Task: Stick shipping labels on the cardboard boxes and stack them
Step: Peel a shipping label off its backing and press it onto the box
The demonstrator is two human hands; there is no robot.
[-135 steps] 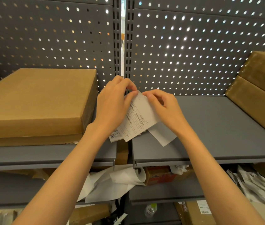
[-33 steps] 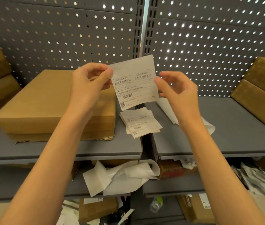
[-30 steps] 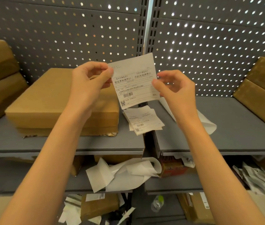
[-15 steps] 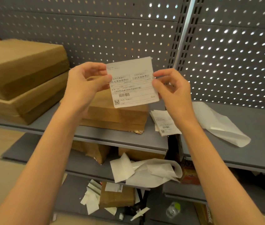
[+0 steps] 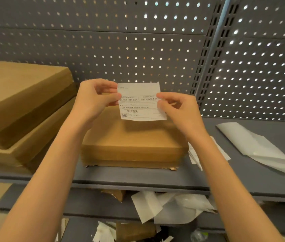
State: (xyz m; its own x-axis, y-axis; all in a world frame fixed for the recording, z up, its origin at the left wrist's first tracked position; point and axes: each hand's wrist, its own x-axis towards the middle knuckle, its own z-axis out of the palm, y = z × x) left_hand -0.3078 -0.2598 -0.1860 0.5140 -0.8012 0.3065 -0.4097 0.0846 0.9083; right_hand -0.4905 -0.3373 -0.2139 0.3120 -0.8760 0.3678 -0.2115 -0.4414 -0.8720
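Moved since earlier frame: shipping label (image 5: 141,102) now mid-frame, above the centre cardboard box (image 5: 133,137). Left hand (image 5: 94,100) pinches its left edge; right hand (image 5: 178,109) pinches its right edge. Stacked boxes (image 5: 21,109): left of frame.

A grey metal shelf (image 5: 138,177) runs across the middle of the frame. At its centre lies a flat cardboard box (image 5: 133,147). On the left sit two stacked cardboard boxes (image 5: 16,109), the upper one skewed on the lower. Just right of the centre box lies a small pile of printed labels (image 5: 223,154), partly hidden by a forearm. Further right lies a crumpled white backing sheet (image 5: 258,147).

A lower shelf (image 5: 89,203) beneath carries loose white paper (image 5: 171,208) and a brown cardboard piece (image 5: 115,194).
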